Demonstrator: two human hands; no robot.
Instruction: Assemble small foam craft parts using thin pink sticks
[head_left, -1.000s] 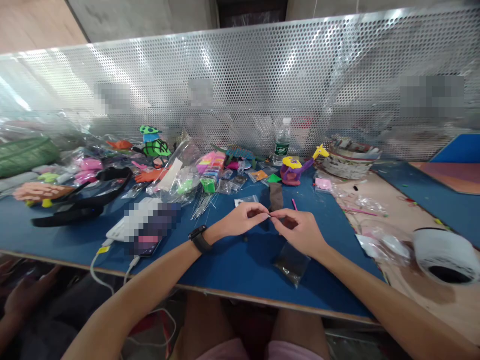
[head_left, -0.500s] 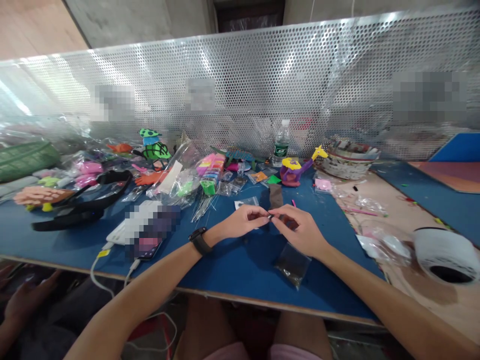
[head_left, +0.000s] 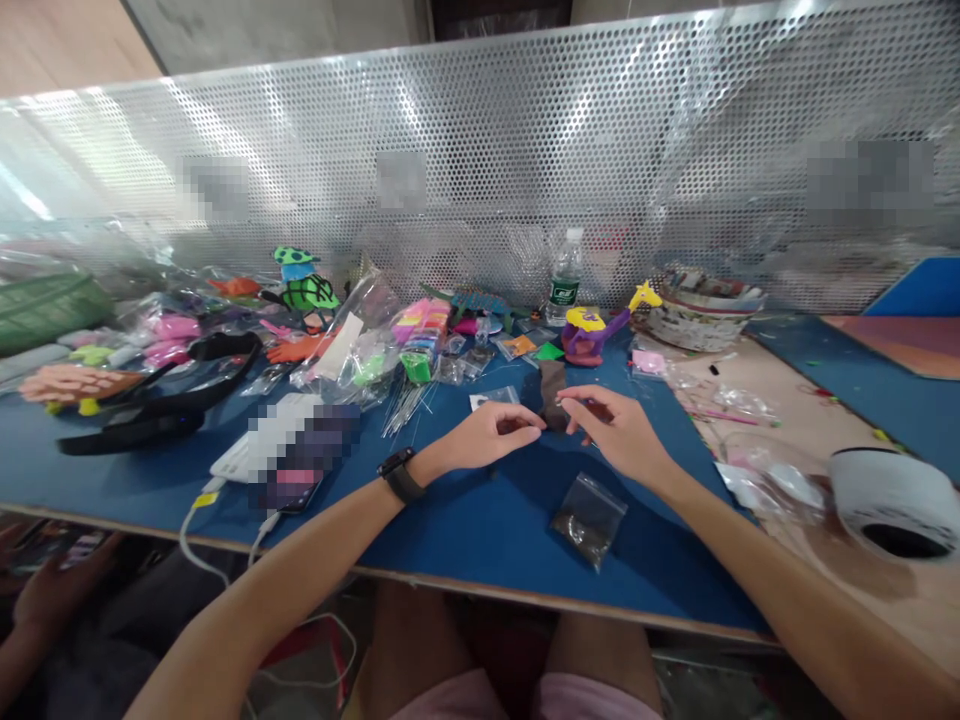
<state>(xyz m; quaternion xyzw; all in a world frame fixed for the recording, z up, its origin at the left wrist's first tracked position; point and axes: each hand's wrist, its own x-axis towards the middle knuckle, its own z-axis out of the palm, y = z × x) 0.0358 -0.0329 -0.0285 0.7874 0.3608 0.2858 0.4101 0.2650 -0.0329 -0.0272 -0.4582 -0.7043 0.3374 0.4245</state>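
My left hand (head_left: 491, 437), with a dark watch (head_left: 401, 476) on its wrist, hovers over the blue table. Its thumb and forefinger come together near a dark brown strip (head_left: 553, 385), and what they hold, if anything, is too small to name. To the right, my right hand (head_left: 619, 432) is apart from the left, its thumb and forefinger pinched beside the strip; a tiny light speck shows at the tips. Below the hands lies a clear zip bag (head_left: 589, 520) with dark contents. A small clear packet (head_left: 495, 398) lies partly behind my left hand.
A phone (head_left: 296, 490) and a white power bank (head_left: 262, 440) with cables lie left. Behind are a bundle of thin wires (head_left: 407, 407), a water bottle (head_left: 565, 278) and a purple and yellow giraffe figure (head_left: 589, 340). A white roll (head_left: 892, 500) stands right. Another person's hand (head_left: 45, 595) shows lower left.
My hands were together at the fingertips over a small dark piece; they have now parted, the right moving up and to the right. The zip bag is now fully visible.
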